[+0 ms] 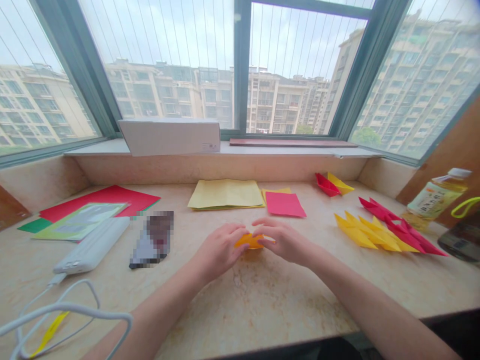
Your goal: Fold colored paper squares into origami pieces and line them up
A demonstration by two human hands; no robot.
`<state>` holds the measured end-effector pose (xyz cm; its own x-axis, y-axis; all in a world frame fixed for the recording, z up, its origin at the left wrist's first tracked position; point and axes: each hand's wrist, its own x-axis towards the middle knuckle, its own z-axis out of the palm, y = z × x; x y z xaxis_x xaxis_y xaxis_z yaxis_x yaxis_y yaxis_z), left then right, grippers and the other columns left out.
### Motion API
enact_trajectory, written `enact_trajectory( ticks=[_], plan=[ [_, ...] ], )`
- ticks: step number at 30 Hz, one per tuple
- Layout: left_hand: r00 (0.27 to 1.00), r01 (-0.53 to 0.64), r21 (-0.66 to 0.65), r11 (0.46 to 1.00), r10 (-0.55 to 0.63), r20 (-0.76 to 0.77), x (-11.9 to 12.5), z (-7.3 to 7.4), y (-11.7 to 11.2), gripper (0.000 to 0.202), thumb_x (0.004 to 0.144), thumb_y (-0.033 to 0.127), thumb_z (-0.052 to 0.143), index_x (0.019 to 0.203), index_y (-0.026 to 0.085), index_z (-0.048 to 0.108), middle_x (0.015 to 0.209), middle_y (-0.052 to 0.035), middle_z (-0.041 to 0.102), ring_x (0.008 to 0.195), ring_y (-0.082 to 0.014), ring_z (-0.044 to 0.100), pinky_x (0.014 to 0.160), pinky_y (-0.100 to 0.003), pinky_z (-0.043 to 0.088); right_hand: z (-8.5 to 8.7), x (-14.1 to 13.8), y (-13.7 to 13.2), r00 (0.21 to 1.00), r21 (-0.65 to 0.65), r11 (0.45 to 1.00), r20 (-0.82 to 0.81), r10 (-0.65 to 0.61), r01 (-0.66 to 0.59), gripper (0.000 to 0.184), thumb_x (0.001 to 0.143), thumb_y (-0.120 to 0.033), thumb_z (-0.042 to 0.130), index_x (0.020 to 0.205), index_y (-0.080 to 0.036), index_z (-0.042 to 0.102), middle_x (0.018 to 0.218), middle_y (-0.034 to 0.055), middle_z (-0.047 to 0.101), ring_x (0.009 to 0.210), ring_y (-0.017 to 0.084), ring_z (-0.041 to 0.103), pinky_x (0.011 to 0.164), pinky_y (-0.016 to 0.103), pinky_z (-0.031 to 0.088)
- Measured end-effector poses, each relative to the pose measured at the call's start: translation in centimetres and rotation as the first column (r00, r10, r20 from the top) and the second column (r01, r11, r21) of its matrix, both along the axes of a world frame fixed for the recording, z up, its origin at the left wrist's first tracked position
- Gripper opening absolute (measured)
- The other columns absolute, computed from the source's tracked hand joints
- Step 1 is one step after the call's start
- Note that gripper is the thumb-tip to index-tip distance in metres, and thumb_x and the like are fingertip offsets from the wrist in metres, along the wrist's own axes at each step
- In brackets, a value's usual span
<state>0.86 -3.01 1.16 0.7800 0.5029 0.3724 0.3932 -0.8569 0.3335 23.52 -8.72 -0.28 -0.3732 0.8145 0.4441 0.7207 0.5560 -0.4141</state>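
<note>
Orange paper [249, 242] partly covered by left hand [224, 242] and right hand [284, 240]; full shape unclear. Pixelated object [153, 239] unidentifiable. White cable [93, 314] cut by left edge. Print on white box [170, 137] too small to read.

One handheld yellow paper [254, 242], one bottle [435, 196], one white box [172, 137]
</note>
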Motion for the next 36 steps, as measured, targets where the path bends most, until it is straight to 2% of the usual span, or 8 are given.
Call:
enact_trajectory(
  ticks=[3,7,13,16,22,28,33,36],
  plan=[
    [0.999,-0.009,-0.023,1.000,0.008,-0.050,0.3,-0.1,0.0,0.025,0.089,0.016,0.055,0.112,0.022,0.065,0.111,-0.0076,0.070,0.102,-0.0239,0.065,0.091,-0.037,0.051,0.2,-0.1,-0.1,1.000,-0.008,1.000,0.010,-0.009,0.009,0.025,0.091,-0.014,0.062,0.111,-0.026,0.071,0.125,0.0081,0.066,0.110,0.021,0.066,0.095,0.036,0.051],
    [0.998,-0.003,-0.036,0.999,0.001,-0.070,0.5,0.0,0.0,0.024,0.092,0.019,0.049,0.107,0.021,0.068,0.105,-0.0074,0.069,0.094,-0.0226,0.065,0.085,-0.034,0.051,0.7,-0.2,-0.2,0.998,-0.009,1.000,0.061,-0.022,0.023,0.028,0.090,-0.016,0.065,0.116,-0.026,0.070,0.124,0.0078,0.066,0.108,0.021,0.066,0.095,0.034,0.050],
    [0.998,-0.040,-0.045,0.998,0.038,-0.048,0.4,-0.4,0.6,0.025,0.094,0.028,0.046,0.094,0.020,0.070,0.096,-0.0068,0.069,0.083,-0.0208,0.065,0.078,-0.032,0.052,0.6,-0.2,0.0,0.983,0.002,1.000,0.185,-0.022,0.022,0.023,0.088,-0.017,0.066,0.109,-0.022,0.073,0.119,0.0094,0.069,0.103,0.021,0.067,0.093,0.032,0.050],
    [0.998,-0.014,-0.022,1.000,0.013,-0.056,0.4,-0.7,1.0,0.025,0.093,0.028,0.048,0.092,0.021,0.072,0.098,-0.0065,0.070,0.087,-0.0213,0.066,0.080,-0.032,0.052,0.4,-0.4,0.0,0.969,0.021,0.999,0.243,-0.037,0.033,0.019,0.090,-0.019,0.064,0.106,-0.022,0.073,0.119,0.0093,0.069,0.104,0.022,0.067,0.094,0.034,0.049],
    [0.997,-0.032,-0.019,0.999,0.031,-0.065,0.3,-0.9,1.3,0.026,0.092,0.026,0.047,0.102,0.022,0.071,0.101,-0.0069,0.072,0.089,-0.0224,0.067,0.082,-0.033,0.053,1.4,-1.0,-0.4,0.977,0.035,0.999,0.210,-0.025,0.018,0.038,0.091,-0.017,0.062,0.128,-0.025,0.060,0.127,0.0077,0.065,0.115,0.021,0.062,0.099,0.033,0.047],
    [0.998,-0.056,-0.001,0.998,0.056,-0.014,0.2,-1.3,1.6,0.021,0.092,0.031,0.050,0.106,0.023,0.064,0.108,-0.0074,0.070,0.098,-0.0253,0.067,0.087,-0.038,0.053,1.6,-0.6,-0.4,0.980,0.010,1.000,0.199,0.005,-0.007,0.022,0.092,-0.016,0.059,0.113,-0.020,0.065,0.122,0.0081,0.066,0.108,0.019,0.065,0.095,0.028,0.049],
    [0.998,0.019,-0.022,1.000,-0.020,-0.057,0.3,-1.1,1.3,0.021,0.091,0.021,0.046,0.103,0.024,0.063,0.111,-0.0060,0.069,0.101,-0.0230,0.066,0.088,-0.035,0.053,0.9,-0.4,-0.1,0.980,0.005,1.000,0.199,0.012,-0.013,0.029,0.091,-0.017,0.060,0.118,-0.023,0.064,0.118,0.0055,0.069,0.106,0.019,0.065,0.093,0.028,0.049],
    [0.997,0.023,-0.035,0.999,-0.026,-0.075,0.5,-1.0,1.1,0.028,0.090,0.018,0.045,0.111,0.025,0.063,0.115,-0.0061,0.068,0.103,-0.0226,0.066,0.090,-0.036,0.052,0.8,-0.4,-0.1,0.975,-0.004,1.000,0.223,-0.010,0.011,0.027,0.091,-0.020,0.061,0.118,-0.022,0.065,0.117,0.0064,0.070,0.104,0.020,0.066,0.092,0.029,0.049]
  ],
)
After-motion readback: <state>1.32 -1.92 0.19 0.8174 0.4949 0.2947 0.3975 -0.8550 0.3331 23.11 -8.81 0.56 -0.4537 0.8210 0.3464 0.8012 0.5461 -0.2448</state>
